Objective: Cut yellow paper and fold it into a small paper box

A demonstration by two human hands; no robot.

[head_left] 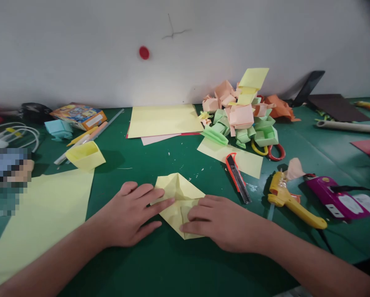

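Observation:
A sheet of pale yellow paper (pixel 169 187) with several creases and folded flaps lies on the green table in front of me. My left hand (pixel 135 216) rests at its left side, fingers stretched and apart, fingertips touching the paper. Curled over the right part of the paper is my right hand (pixel 217 222), with its fingers closed on a flap and partly hiding it. A box cutter (pixel 237 178) with an orange-red edge lies just beyond my right hand. Farther right is a yellow glue gun (pixel 292 202).
Folded pink, green and yellow paper pieces (pixel 240 117) pile up at the back, beside scissors handles (pixel 276 152). Stacked paper sheets (pixel 163 121) lie at the back middle. A large yellow sheet (pixel 48 214) and a folded yellow piece (pixel 85 156) are left; a purple power strip (pixel 338 198) is right.

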